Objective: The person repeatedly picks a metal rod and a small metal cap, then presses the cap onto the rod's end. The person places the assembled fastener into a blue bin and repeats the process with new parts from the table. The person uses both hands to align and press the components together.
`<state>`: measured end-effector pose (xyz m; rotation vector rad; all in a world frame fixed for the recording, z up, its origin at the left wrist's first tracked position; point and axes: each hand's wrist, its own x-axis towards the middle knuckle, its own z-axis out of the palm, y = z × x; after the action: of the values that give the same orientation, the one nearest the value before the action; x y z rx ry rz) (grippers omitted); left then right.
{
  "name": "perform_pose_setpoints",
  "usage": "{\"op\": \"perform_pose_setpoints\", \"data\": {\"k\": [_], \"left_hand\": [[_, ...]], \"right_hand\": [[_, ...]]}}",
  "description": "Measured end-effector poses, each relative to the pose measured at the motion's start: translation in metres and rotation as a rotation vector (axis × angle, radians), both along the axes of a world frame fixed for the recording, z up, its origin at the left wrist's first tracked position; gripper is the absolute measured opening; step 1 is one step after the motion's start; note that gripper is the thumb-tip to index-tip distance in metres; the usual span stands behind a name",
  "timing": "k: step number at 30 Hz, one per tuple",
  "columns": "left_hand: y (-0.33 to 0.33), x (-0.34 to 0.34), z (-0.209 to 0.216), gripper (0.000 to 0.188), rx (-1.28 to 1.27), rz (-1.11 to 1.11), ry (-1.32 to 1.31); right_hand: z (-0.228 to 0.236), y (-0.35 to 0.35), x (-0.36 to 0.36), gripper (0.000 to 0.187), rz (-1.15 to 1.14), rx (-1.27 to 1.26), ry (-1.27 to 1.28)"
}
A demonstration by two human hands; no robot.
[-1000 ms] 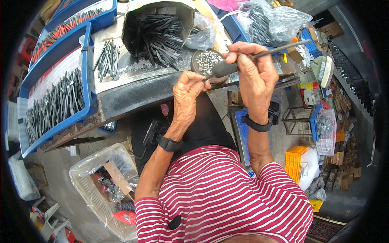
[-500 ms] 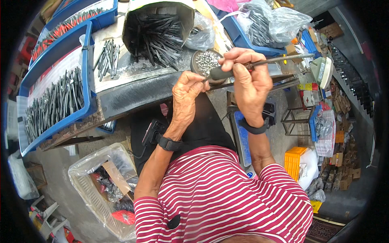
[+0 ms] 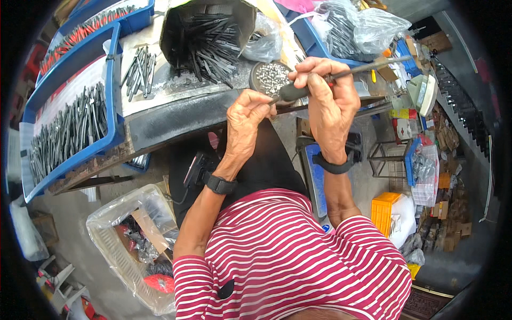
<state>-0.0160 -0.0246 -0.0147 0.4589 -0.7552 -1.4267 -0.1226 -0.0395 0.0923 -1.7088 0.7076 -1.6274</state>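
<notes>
My right hand [image 3: 333, 101] is closed round a dark tool [image 3: 294, 92] with a thick, rounded black body at its left end. A long, thin rod runs from it past my fingers to the upper right. My left hand [image 3: 246, 120] is closed in a pinch on a thin dark piece [image 3: 274, 101] at the tool's left tip; its exact kind is too small to tell. Just beyond the tool, a round dish [image 3: 260, 80] holds many small silvery metal bits. Both hands are in the air before the bench's front edge.
An open container [image 3: 176, 48] of thin black pieces lies on the bench [image 3: 176, 125]. Further black pieces [image 3: 140, 72] lie loose beside it. Blue trays [image 3: 114, 125] of similar pieces stand left. A plastic-lined crate [image 3: 101, 224] sits on the floor.
Both hands stay close together. The rod's right end has swung upward, and the tool's thick body has shifted slightly up and right. The whole view has shifted a little.
</notes>
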Motion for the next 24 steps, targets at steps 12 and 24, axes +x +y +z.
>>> {"op": "perform_pose_setpoints", "data": {"k": [12,24], "left_hand": [[0.009,0.011,0.014,0.016,0.199,-0.07,0.056],[0.02,0.02,0.012,0.012,0.268,-0.054,-0.005]], "right_hand": [[-0.031,0.008,-0.026,0.027,-0.095,0.504,-0.1],[-0.077,0.003,-0.041,0.02,-0.416,0.289,0.599]]}}
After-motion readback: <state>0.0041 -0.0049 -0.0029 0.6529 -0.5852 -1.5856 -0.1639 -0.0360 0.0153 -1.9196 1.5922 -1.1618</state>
